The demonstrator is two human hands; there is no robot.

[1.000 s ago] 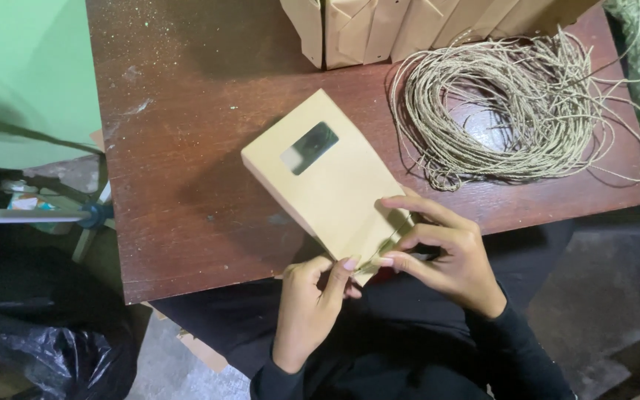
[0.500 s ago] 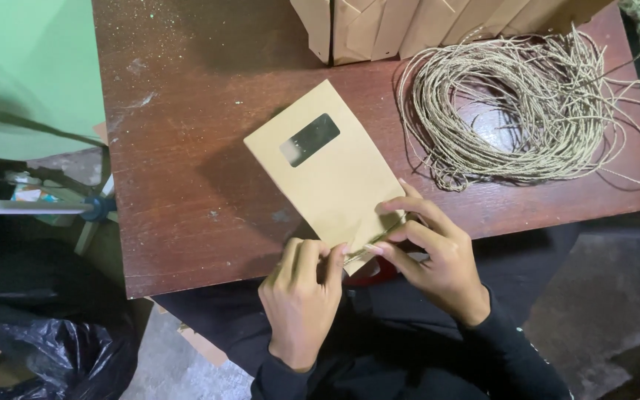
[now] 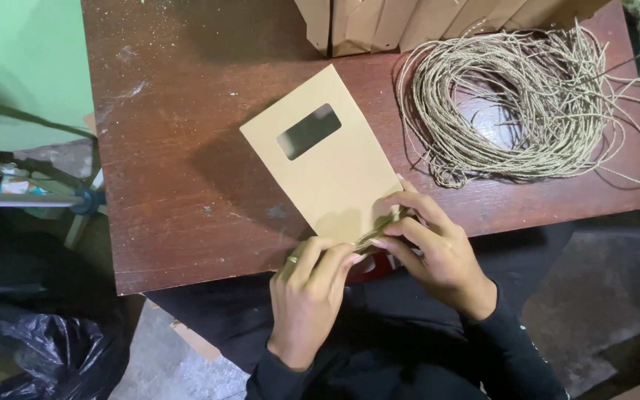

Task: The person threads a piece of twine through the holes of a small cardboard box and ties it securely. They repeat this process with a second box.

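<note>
Paper bag [image 3: 335,174], tan with a dark window, lies flat on the brown desk [image 3: 179,192] beside a coil of twine [image 3: 527,104]. Left hand [image 3: 309,292] and right hand [image 3: 431,248] pinch its near edge together.

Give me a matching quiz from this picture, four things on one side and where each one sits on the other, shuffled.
Things:
1. paper bag
2. twine coil
3. black plastic bag
4. stacked paper bags

Places:
A. on the floor, lower left
B. far edge of the table
C. table's right side
D. table's middle, near edge under both hands

Pairs: 1-D, 2-C, 3-A, 4-B
</note>
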